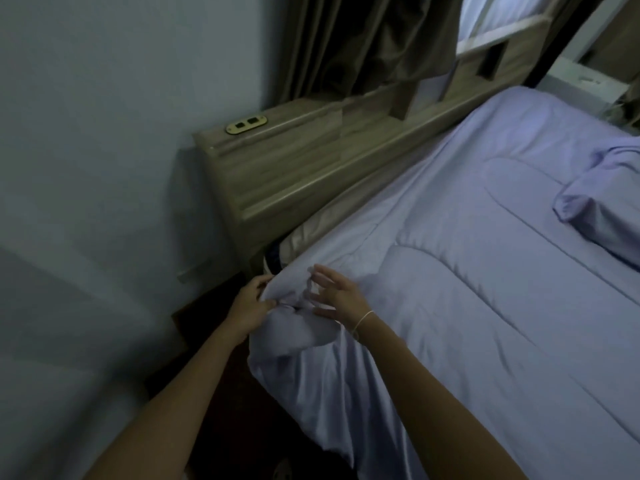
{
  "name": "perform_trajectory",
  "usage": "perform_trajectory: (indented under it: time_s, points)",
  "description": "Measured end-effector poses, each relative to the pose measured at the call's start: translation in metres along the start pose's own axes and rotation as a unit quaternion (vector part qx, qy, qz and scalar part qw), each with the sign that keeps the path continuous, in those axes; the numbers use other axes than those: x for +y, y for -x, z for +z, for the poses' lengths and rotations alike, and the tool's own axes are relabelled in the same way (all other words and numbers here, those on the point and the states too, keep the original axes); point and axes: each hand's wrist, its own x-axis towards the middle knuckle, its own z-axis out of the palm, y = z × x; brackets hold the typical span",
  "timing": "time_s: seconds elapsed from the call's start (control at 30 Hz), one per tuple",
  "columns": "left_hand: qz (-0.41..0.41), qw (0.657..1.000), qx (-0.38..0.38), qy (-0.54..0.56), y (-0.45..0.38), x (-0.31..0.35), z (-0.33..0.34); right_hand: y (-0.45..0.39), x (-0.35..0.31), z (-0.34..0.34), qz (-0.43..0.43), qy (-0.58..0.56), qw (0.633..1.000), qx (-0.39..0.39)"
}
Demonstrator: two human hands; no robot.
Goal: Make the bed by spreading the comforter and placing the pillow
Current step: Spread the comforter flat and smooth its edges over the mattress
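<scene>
A pale lavender quilted comforter (467, 289) lies spread over the bed, and its near-left corner is bunched and hangs over the mattress edge. My left hand (251, 304) pinches that bunched corner from the left side. My right hand (337, 296) hovers just right of the bunch with fingers spread, its fingertips touching the fabric; a thin band circles the wrist. A pillow (602, 216) in the same lavender cloth lies on the comforter at the right edge of view, partly cut off.
A wooden headboard unit (294, 174) with shelf openings and a socket plate (246, 125) runs along the far side of the bed. Dark curtains (374, 43) hang above it. A blue wall (104, 168) stands close on the left, with a narrow dark floor gap (221, 403) beside the bed.
</scene>
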Motion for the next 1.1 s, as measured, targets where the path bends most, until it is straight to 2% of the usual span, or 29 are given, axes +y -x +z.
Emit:
perform_trajectory:
  time_s: [0.13, 0.4, 0.67, 0.73, 0.83, 0.9, 1.0, 1.1]
  points:
    - [-0.085, 0.992, 0.062, 0.073, -0.031, -0.031, -0.031, -0.046, 0.003, -0.005, 0.021, 0.013, 1.0, 0.007]
    - [-0.175, 0.973, 0.113, 0.099, -0.081, -0.039, -0.038, -0.117, 0.007, -0.038, 0.017, 0.162, 0.979, 0.122]
    - [-0.213, 0.942, 0.198, 0.169, -0.103, -0.035, -0.068, -0.151, -0.003, -0.035, 0.048, 0.215, 0.973, 0.061]
    - [-0.205, 0.945, 0.222, 0.126, -0.112, -0.03, -0.077, -0.16, -0.004, -0.032, 0.046, 0.221, 0.972, 0.059]
    - [-0.139, 0.965, 0.221, -0.009, -0.118, -0.012, -0.07, -0.171, -0.005, -0.03, 0.039, 0.229, 0.971, 0.057]
    - [-0.096, 0.974, 0.188, -0.078, -0.122, -0.004, -0.055, -0.178, -0.001, -0.031, 0.046, 0.246, 0.967, 0.054]
    - [-0.045, 0.975, 0.099, -0.193, -0.131, -0.01, -0.03, -0.185, 0.002, -0.034, 0.053, 0.268, 0.959, 0.07]
    - [-0.059, 0.97, 0.046, -0.231, -0.145, -0.021, -0.006, -0.19, 0.003, -0.04, -0.003, 0.333, 0.937, 0.102]
